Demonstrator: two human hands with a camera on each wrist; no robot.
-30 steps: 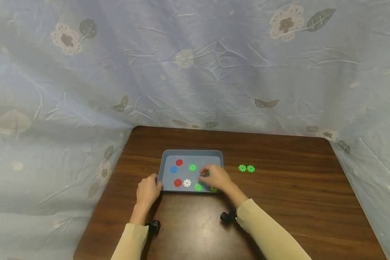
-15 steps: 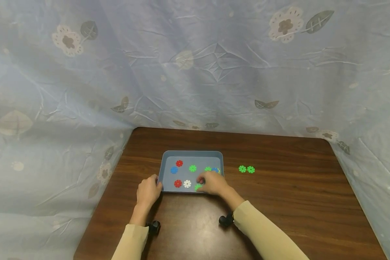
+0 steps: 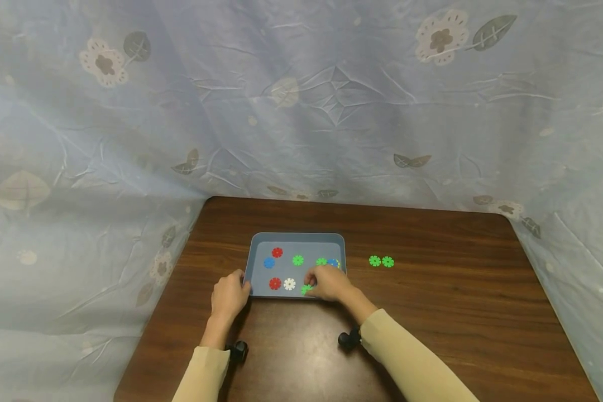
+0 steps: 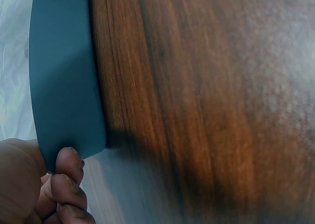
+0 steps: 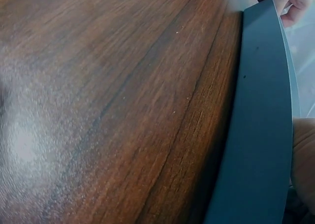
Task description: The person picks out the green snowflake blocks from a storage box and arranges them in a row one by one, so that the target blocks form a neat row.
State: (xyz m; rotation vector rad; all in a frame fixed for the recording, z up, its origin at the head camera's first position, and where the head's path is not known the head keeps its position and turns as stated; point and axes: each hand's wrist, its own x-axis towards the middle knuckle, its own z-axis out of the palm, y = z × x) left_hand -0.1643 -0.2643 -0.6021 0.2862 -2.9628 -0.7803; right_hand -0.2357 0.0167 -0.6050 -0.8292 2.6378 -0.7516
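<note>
My left hand (image 3: 229, 295) grips the near left corner of the grey-blue tray (image 3: 296, 237). In the left wrist view the fingertips (image 4: 69, 166) curl round that corner of the tray wall. My right hand (image 3: 330, 283) is inside the tray at the near right, fingers bent, at a green snowflake-shaped plastic disc (image 3: 306, 290) that it partly covers. Whether the fingers pinch a disc is hidden; in the right wrist view the tray wall blocks them. Other discs lie flat in the tray: red (image 3: 274, 284), white (image 3: 289, 284), blue (image 3: 269, 263) and green (image 3: 298, 260).
Two green discs (image 3: 381, 261) lie side by side on the brown wooden table (image 3: 457, 290), right of the tray. A second red disc (image 3: 277, 253) is near the tray's far left. Beside the right hand are another green disc (image 3: 321, 261) and a blue one (image 3: 333, 262). A patterned curtain (image 3: 301, 111) hangs behind.
My right hand has moved down toward the tray's near right, uncovering the green and blue discs behind it and covering a yellow-green one. The left hand has stayed at its corner.
</note>
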